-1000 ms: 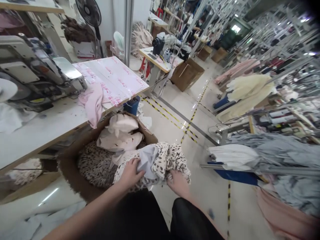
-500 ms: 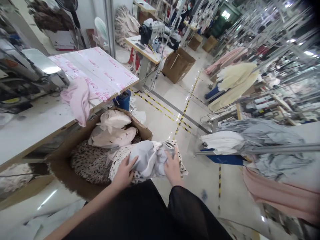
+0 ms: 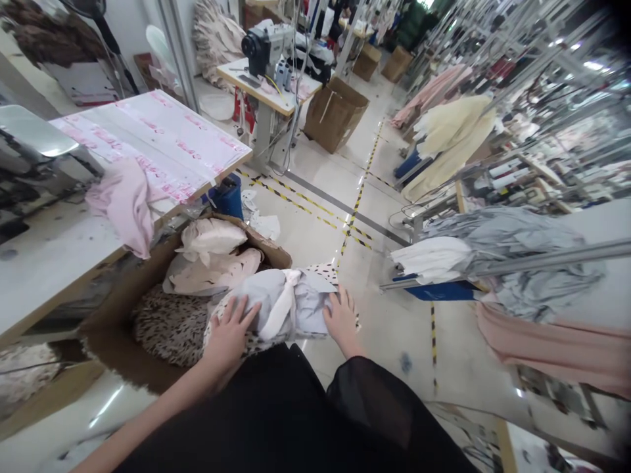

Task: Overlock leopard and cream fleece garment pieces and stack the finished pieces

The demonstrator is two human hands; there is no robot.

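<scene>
A bundle of pale grey fabric, tied round with a white cloth strip, lies in front of me on spotted cloth. My left hand rests on the bundle's left end, its fingers spread. At the right end, my right hand lies on the fabric with the fingers apart. Just left of the bundle stands an open cardboard box holding dark-spotted cloth and cream fabric bundles. What supports the bundle from below is hidden.
To the left is a work table with a pink cloth on it. A sewing machine stands beyond, beside another cardboard box. Grey fabric and white fabric hang over a rail at right.
My left hand has shifted left and flattened on the bundle. The right hand has turned and moved lower at the right end. The white strip shows more fully, and the camera view has shifted.
</scene>
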